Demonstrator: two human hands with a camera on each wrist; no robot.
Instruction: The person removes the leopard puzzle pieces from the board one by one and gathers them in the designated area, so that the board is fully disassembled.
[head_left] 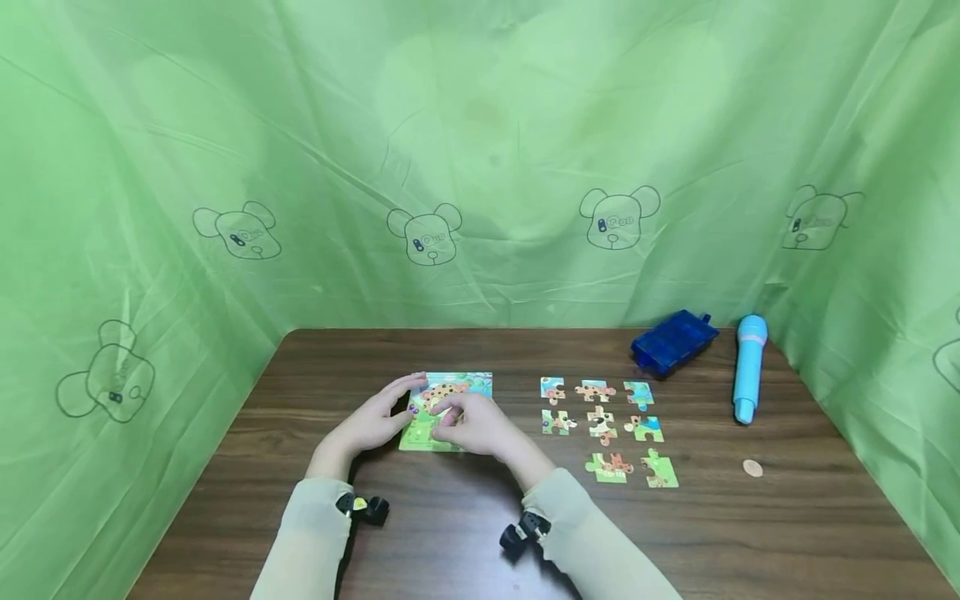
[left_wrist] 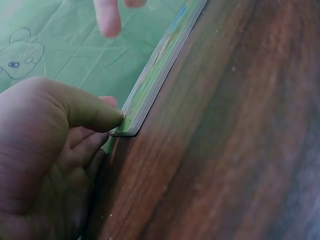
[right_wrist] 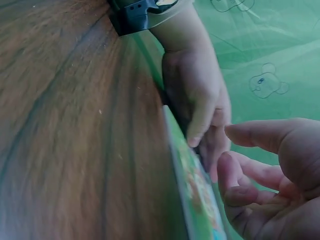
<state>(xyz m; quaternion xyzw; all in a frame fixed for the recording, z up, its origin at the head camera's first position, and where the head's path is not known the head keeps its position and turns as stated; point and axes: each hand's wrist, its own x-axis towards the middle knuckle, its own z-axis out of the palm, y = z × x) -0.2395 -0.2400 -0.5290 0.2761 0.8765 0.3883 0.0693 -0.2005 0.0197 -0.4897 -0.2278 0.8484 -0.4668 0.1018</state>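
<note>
A thin picture puzzle board (head_left: 480, 382), green and blue with a spotted animal on it, lies flat on the table. My left hand (head_left: 372, 421) rests along its left edge, and the left thumb (left_wrist: 97, 110) touches the board's near corner. Over the middle of the board hovers my right hand (head_left: 480, 425), its thumb and bent fingers apart. In the right wrist view a gap shows between the right thumb (right_wrist: 257, 135) and the fingers, with nothing held there. The right palm hides part of the board in the head view.
Several loose jigsaw pieces (head_left: 600, 423) lie in rows to the right of the board. Beyond them are a dark blue plastic case (head_left: 673, 343) and a light blue toy microphone (head_left: 748, 371). A small pale disc (head_left: 752, 468) lies nearer. Green cloth (head_left: 480, 167) hangs around the table.
</note>
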